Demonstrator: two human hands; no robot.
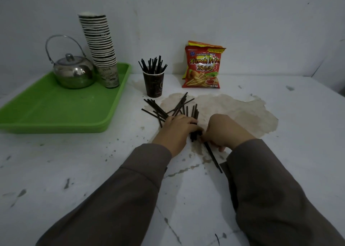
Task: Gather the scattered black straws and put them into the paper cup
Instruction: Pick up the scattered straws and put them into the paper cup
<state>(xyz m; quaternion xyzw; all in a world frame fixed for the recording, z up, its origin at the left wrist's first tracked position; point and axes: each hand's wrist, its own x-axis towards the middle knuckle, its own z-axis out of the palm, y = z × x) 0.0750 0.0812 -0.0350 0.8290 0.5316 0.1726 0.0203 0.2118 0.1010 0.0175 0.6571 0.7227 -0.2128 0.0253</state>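
Both hands grip 1 bundle (195, 134) on the table: left hand (177, 129) curled over it, right hand (223, 131) pinching its near end. Its long axis points away from the person. Cup (153, 86) stands beyond, to the left, nearer the left hand; loose straws (158, 109) lie between

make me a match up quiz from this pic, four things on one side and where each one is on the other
1 kettle
2 dark paper cup
3 snack bag
4 loose straws

a against the wall
b flat on the table
c on the green tray
d standing between tray and snack bag

Pairs: 1-c, 2-d, 3-a, 4-b
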